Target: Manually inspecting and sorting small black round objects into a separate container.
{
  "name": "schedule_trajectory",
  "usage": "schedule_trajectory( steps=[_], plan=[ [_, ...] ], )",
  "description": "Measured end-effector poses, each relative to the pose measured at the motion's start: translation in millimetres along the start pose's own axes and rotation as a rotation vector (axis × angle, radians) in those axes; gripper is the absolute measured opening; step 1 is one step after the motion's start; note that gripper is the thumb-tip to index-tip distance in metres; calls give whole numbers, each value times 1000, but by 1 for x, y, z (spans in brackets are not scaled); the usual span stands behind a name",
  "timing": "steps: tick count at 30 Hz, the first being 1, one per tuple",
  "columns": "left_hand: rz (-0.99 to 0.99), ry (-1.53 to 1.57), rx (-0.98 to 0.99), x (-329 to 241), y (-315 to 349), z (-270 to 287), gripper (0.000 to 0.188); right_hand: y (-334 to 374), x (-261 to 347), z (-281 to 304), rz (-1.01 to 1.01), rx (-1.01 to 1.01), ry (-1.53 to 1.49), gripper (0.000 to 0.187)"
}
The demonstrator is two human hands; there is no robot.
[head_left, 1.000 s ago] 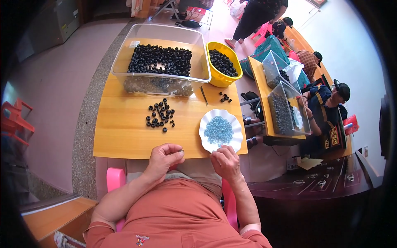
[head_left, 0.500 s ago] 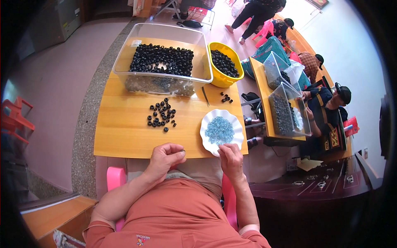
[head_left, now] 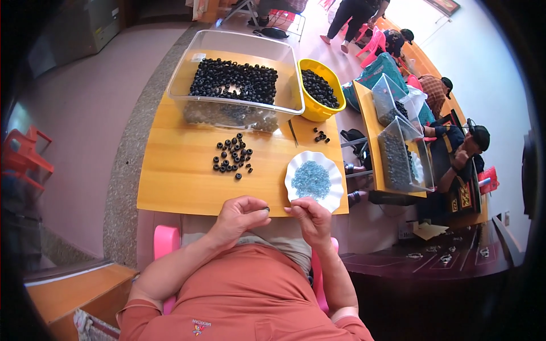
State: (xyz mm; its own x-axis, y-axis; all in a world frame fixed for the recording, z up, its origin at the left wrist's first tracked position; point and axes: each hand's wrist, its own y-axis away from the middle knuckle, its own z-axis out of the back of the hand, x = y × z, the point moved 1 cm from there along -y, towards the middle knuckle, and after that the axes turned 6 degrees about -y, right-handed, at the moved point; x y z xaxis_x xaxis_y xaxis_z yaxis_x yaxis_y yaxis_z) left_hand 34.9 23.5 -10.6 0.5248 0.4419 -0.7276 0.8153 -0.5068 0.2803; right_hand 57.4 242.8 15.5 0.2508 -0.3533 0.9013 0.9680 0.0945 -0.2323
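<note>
My left hand (head_left: 243, 216) is at the table's near edge, thumb and forefinger pinching a small black bead-like piece (head_left: 266, 208). My right hand (head_left: 311, 220) is closed in a pinch just in front of a white scalloped plate (head_left: 291, 165); whatever lies between its fingertips is too small to make out. Many tiny pale-blue clear bits (head_left: 311, 179) are heaped on the plate. Beyond my left hand, several loose round black pieces (head_left: 232, 153), some showing a hole, are scattered on the wooden table (head_left: 176, 170). A few smaller black ones (head_left: 321, 136) sit past the plate.
A large clear bin (head_left: 187, 102) of black pieces stands at the far side of the table, beside a yellow tub (head_left: 321, 115) of them. A thin dark tool (head_left: 292, 132) lies in front. At right, another table holds clear bins (head_left: 405, 153), with a person (head_left: 455, 153) seated there.
My right hand has moved left from the plate's near rim, closer to my left hand. The black piece at my left fingertips shows more plainly. The whole view has shifted slightly.
</note>
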Motion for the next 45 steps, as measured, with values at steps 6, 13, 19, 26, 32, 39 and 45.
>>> schedule_trajectory(
  steps=[6,13,19,26,32,39,45],
  plan=[
    [-23,-10,34,-2,1,-3,18,0,-1,-7,13,78,-143,16],
    [-5,-67,109,0,3,-3,20,-8,11,-8,-71,164,-204,9],
    [-27,-82,123,-2,3,-4,21,-14,14,-13,18,200,-107,5],
    [-42,-116,145,1,1,0,21,-18,19,-16,47,252,-44,6],
    [-33,-113,144,3,-1,2,21,-23,27,-13,59,338,67,11],
    [5,-64,116,-3,0,2,18,-17,24,-23,79,251,20,13],
    [30,-20,150,-10,3,1,18,-8,8,-28,-72,179,-169,8]
  ],
)
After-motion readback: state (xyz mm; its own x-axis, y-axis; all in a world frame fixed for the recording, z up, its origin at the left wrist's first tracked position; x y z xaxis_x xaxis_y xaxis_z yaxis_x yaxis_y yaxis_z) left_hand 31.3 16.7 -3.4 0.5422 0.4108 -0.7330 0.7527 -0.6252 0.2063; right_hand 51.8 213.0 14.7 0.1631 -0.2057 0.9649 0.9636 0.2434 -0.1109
